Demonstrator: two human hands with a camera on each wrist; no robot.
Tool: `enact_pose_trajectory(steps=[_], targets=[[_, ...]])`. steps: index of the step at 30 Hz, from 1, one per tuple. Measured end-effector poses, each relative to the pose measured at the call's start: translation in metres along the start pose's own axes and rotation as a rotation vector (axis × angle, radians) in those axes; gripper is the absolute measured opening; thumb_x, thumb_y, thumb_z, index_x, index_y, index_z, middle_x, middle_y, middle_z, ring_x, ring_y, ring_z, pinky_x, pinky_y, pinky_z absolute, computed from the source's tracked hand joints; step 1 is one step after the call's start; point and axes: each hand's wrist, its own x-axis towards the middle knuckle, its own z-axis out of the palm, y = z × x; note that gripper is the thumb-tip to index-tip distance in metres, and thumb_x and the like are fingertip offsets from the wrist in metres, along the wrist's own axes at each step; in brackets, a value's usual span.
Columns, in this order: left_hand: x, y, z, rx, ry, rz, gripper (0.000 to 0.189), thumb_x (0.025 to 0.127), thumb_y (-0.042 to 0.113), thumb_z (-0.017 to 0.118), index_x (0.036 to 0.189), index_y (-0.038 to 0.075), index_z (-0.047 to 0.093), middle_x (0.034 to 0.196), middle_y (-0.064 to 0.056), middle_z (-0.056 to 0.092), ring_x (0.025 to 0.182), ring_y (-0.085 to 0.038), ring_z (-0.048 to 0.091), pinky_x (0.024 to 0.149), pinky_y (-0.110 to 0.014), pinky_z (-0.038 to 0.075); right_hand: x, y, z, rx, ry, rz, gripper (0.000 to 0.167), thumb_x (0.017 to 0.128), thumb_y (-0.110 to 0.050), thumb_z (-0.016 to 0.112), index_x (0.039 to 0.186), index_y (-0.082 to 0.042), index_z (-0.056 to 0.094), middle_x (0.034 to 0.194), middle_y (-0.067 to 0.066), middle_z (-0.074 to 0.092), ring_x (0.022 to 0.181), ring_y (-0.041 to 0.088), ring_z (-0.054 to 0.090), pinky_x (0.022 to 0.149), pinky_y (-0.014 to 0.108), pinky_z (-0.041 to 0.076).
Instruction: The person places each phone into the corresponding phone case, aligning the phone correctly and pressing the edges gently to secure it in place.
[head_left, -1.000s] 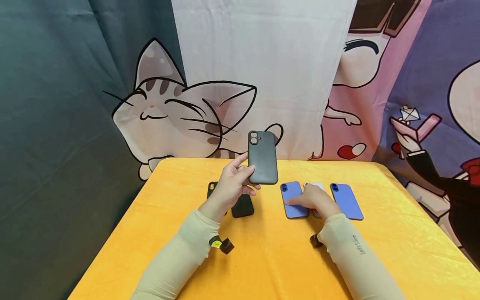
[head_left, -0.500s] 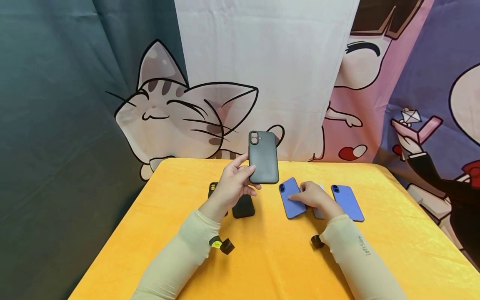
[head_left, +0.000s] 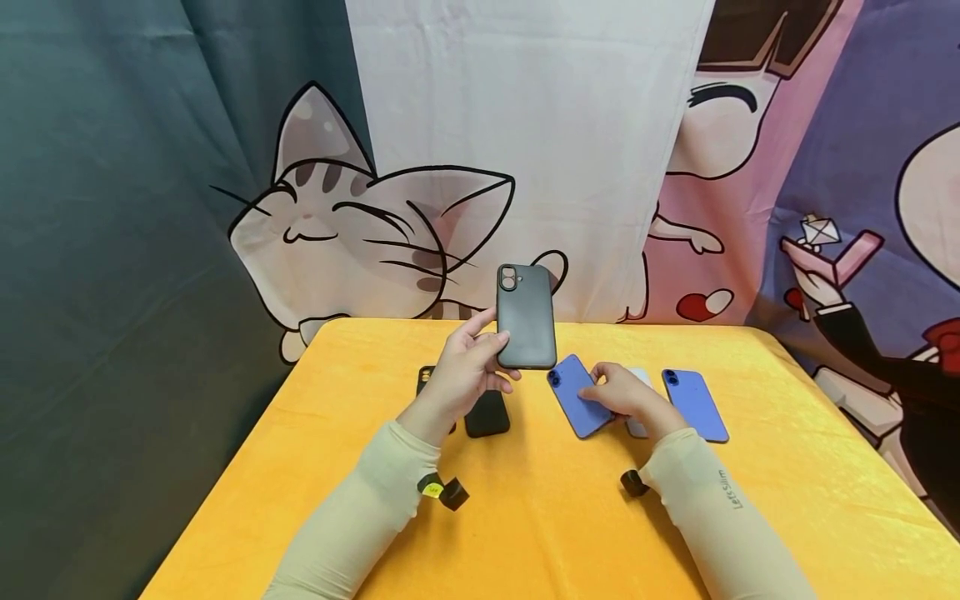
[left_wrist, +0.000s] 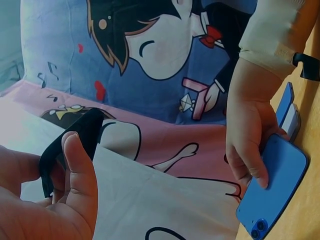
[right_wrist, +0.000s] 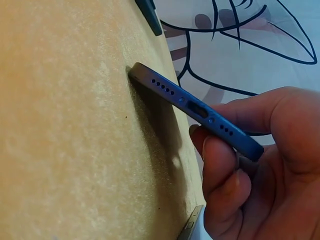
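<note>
My left hand [head_left: 467, 360] holds a black phone case [head_left: 527, 317] upright above the table, thumb on its back near the lower left edge. In the left wrist view that case [left_wrist: 82, 135] appears edge-on between thumb and fingers. My right hand [head_left: 624, 392] pinches a blue phone [head_left: 579, 398] by its right side, thumb on the back and fingers beneath. The right wrist view shows the phone's port edge [right_wrist: 197, 110], tilted, with its right side lifted off the cloth and the far corner close to it.
Beneath my left hand lie another black case [head_left: 487, 414] and a partly hidden black one [head_left: 425, 373]. A white phone [head_left: 639, 427], partly covered by my right hand, and a second blue phone [head_left: 696, 406] lie to the right on the yellow cloth [head_left: 525, 517]. A printed curtain [head_left: 525, 125] hangs behind.
My right hand has gripped the blue phone, turned it anticlockwise and lifted its right side while shifting slightly left. The left hand and its case have stayed nearly still.
</note>
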Motion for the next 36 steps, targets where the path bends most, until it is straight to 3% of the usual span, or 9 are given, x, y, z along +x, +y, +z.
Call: enact_pose_trajectory(steps=[5,21,27,31,36], targets=[[0.0,0.001,0.0,-0.013,-0.009,-0.003,0.055,0.107,0.02,0.056,0.158,0.021,0.036,0.11,-0.007,0.072,0.066,-0.015,0.072,0.059,-0.027,0.06,-0.001,-0.001,0.0,-0.024,-0.025,-0.005,0.049,0.098,-0.029,0.066,0.138,-0.005,0.053,0.106,0.017,0.063,0.067,0.021,0.06,0.051,0.035,0.052],[-0.001,0.004,0.002,-0.012,-0.012,0.004,0.056,0.107,0.019,0.056,0.159,0.021,0.036,0.107,-0.006,0.069,0.067,-0.016,0.072,0.06,-0.028,0.061,0.0,-0.002,-0.003,0.045,-0.024,-0.039,0.039,0.102,-0.023,0.056,0.137,-0.006,0.049,0.123,0.023,0.057,0.067,0.021,0.057,0.052,0.036,0.052],[-0.001,0.005,0.001,-0.005,-0.023,0.013,0.056,0.106,0.02,0.057,0.159,0.02,0.037,0.106,-0.007,0.068,0.067,-0.016,0.073,0.06,-0.029,0.061,0.001,-0.002,-0.007,0.163,-0.008,-0.046,0.038,0.105,-0.023,0.053,0.138,-0.007,0.044,0.12,0.025,0.058,0.081,0.023,0.065,0.058,0.038,0.057],[-0.003,0.005,0.0,-0.001,-0.026,0.005,0.055,0.106,0.02,0.057,0.158,0.021,0.038,0.107,-0.007,0.067,0.067,-0.016,0.073,0.061,-0.029,0.062,0.0,-0.001,-0.008,0.252,0.001,-0.045,0.042,0.107,-0.024,0.051,0.144,-0.006,0.041,0.128,0.028,0.056,0.09,0.024,0.067,0.065,0.038,0.06],[-0.005,0.006,0.001,-0.014,-0.035,0.006,0.057,0.106,0.02,0.057,0.159,0.02,0.037,0.108,-0.008,0.066,0.067,-0.016,0.074,0.062,-0.031,0.063,-0.001,-0.004,-0.013,0.37,0.027,-0.051,0.045,0.108,-0.023,0.048,0.148,-0.006,0.037,0.129,0.028,0.055,0.088,0.023,0.068,0.068,0.041,0.061]])
